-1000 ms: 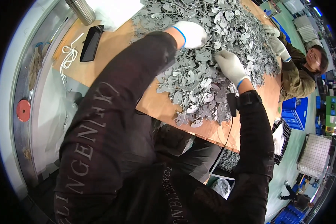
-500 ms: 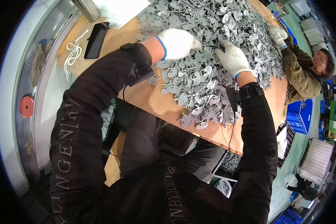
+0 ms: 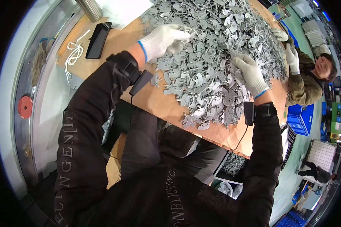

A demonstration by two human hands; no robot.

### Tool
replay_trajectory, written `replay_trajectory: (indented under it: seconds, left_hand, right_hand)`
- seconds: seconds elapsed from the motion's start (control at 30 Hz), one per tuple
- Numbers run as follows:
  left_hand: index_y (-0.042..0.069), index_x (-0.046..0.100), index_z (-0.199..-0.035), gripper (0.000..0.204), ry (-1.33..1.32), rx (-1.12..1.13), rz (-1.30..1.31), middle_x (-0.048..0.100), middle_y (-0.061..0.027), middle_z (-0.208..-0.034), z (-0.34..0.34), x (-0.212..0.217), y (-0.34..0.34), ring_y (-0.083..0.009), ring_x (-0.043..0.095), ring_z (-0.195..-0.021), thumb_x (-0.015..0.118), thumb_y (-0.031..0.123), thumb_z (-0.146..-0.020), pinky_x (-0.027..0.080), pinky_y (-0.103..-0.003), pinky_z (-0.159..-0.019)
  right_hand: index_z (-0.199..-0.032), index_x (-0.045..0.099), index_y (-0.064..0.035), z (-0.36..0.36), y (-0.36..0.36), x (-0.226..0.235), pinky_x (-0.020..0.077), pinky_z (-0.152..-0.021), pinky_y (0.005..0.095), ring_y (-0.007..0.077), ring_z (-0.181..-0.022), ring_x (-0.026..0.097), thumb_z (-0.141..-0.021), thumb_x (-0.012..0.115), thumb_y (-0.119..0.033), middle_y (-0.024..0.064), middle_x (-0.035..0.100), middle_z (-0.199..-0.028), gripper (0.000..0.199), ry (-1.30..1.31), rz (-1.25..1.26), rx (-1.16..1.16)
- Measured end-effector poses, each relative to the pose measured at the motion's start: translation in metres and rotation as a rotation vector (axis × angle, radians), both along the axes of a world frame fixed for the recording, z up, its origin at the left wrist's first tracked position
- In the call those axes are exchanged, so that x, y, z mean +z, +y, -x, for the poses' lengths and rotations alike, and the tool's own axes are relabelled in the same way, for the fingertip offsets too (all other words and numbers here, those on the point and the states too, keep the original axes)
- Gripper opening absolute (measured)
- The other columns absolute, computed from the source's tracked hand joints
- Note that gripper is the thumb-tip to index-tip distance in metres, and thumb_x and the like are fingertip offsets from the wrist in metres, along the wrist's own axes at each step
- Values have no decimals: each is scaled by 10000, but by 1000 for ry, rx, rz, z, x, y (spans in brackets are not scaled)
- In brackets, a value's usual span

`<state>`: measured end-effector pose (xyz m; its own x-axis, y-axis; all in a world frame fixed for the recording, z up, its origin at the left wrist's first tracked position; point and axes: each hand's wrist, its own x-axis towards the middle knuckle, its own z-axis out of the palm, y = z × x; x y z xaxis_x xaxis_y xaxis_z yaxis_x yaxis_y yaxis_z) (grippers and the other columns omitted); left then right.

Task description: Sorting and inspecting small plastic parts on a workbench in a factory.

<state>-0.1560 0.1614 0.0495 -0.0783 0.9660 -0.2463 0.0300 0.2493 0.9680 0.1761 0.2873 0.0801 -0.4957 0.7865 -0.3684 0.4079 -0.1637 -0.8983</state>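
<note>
A large heap of small curved grey metal parts [image 3: 201, 81] spreads over the wooden table. Above its left side is my left hand [image 3: 163, 41], in a white knit glove with a blue cuff. Its thumb and fingers come together in a pinch; whatever sits at the fingertips blends into the heap behind. My right hand [image 3: 251, 72], gloved the same way, is over the right side of the heap. Its fingers curl inward toward the parts, and what they grip, if anything, cannot be made out.
On the table's left lie a black phone [image 3: 98, 41] and a white cord [image 3: 74, 56], with a metal flask [image 3: 90, 10] behind. Across the right edge a co-worker [image 3: 305, 73] in gloves reaches to the heap. Blue crates [image 3: 300, 120] stand beyond the table, and a bin of parts [image 3: 233, 165] sits underneath.
My left hand has moved left, away from the middle of the heap. My right hand has shifted right and toward me. One of the co-worker's hands has drawn back from the parts.
</note>
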Motion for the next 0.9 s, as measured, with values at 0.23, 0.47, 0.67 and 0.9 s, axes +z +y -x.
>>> replay_trajectory:
  seconds: [0.23, 0.47, 0.67, 0.9]
  left_hand:
    - [16, 648, -1392, 288, -810, -82, -64, 713, -84, -1190, -38, -11, -29, -200, 742, -1018, 596, 106, -1123, 631, -306, -781]
    - [6, 637, -1359, 254, -1137, 91, -41, 700, -142, -1222, -56, -19, -46, -271, 731, -1080, 560, 82, -1130, 652, -375, -864]
    - [-20, 600, -1399, 347, -1212, 126, -41, 698, -192, -1245, -48, -20, -64, -327, 725, -1077, 536, 220, -1157, 650, -458, -915]
    - [-19, 603, -1352, 511, -1279, 171, -26, 693, -207, -1183, -48, 0, -78, -349, 711, -1059, 530, 453, -1170, 636, -514, -928]
  right_hand:
    - [-1294, 704, -51, -17, -25, -2, 384, -476, 185, 17, -547, 503, -1099, 696, -233, -32, 667, -845, 267, 49, 42, -38]
    - [-1159, 765, 19, 64, 5, -19, 632, -865, 423, 385, -933, 794, -1026, 669, -299, 234, 811, -1040, 358, -463, -500, 85]
    - [-1154, 779, 14, 94, 7, -42, 585, -1063, 486, 476, -1197, 733, -990, 610, -205, 311, 777, -1188, 322, -700, -828, 239]
    - [-1129, 786, 26, 91, -2, -24, 585, -1055, 511, 493, -1196, 726, -962, 616, -176, 335, 764, -1201, 313, -844, -776, 191]
